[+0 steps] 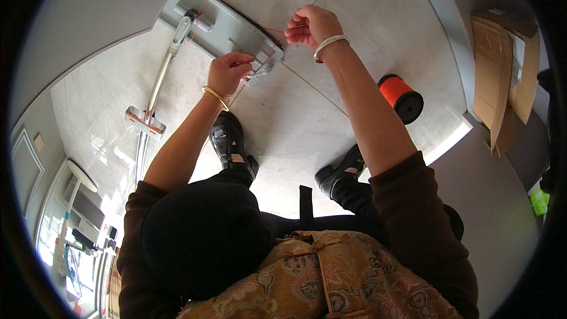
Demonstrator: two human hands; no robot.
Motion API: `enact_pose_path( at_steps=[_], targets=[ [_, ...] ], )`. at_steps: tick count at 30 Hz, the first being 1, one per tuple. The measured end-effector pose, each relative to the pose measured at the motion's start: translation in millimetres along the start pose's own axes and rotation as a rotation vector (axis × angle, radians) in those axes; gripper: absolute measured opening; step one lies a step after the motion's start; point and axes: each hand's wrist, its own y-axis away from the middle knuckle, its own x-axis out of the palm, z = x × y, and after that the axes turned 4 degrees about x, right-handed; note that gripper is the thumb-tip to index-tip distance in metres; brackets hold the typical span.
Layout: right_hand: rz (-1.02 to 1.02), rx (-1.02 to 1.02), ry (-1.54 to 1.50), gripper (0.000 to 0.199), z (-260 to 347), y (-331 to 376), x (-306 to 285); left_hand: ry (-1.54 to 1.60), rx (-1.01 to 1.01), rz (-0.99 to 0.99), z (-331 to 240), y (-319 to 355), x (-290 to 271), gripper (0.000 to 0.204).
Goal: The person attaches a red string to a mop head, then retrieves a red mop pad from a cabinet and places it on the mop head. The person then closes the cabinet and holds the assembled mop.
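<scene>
A wide grey flat mop head [230,26] lies on the floor ahead of me, its silver pole [158,85] running back along my left side. Thin orange-red string [207,5] loops over the mop head and trails from its near right end towards my right hand [313,26]. That hand is raised to the right of the mop head, fingers curled in a pinch on the string. My left hand [227,74] is closed at the mop head's near right corner, thumb and fingers together beside a clear-and-silver end piece [260,68]. What it pinches is too small to make out.
A black-ended spool of orange string [400,97] lies on the tiled floor right of my right forearm. My black shoes [227,139] stand apart below my hands. Opened cardboard [493,68] leans at the far right. A grey panel [88,18] rises at upper left.
</scene>
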Motion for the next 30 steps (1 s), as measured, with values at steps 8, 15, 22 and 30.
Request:
enact_pose_path(
  at_steps=[8, 15, 22, 30],
  targets=[
    [0.143, -0.142, 0.28, 0.017, -10, 21, 13, -0.724, 0.345, 0.009, -9, 5, -12, 0.017],
    [0.206, -0.598, 0.814, 0.015, -70, 12, 45, -1.223, 0.394, 0.046, -15, 33, -12, 0.02],
    [-0.024, -0.772, 0.963, 0.014, -103, 10, 48, -1.429, 0.169, 0.2, -23, 29, -9, 0.019],
    [-0.082, -0.804, 1.063, 0.011, -111, 11, 54, -1.257, 0.193, 0.185, -7, 18, -31, 0.018]
  ],
)
